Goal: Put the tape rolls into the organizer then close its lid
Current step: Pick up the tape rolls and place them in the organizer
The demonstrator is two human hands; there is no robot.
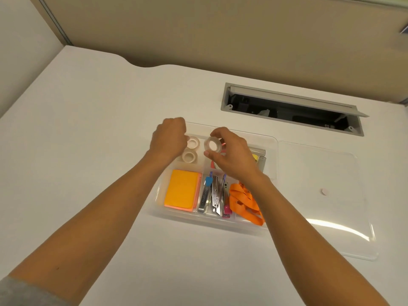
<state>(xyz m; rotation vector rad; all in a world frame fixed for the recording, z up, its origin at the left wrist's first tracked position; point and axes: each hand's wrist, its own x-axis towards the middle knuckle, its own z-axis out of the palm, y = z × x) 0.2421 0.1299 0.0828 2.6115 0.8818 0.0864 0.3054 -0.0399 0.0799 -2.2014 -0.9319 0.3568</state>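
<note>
I have a clear tape roll (212, 144) pinched in my right hand (231, 155) above the organizer (270, 140)'s far-left compartment, my left hand (169, 140) curled there, grip unclear, so it could snag the divider or jostle the two rolls (191, 149) inside.

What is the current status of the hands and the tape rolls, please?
Right hand holding a tape roll over the organizer. Left hand at two rolls already in. Lid off, lying right.
</note>
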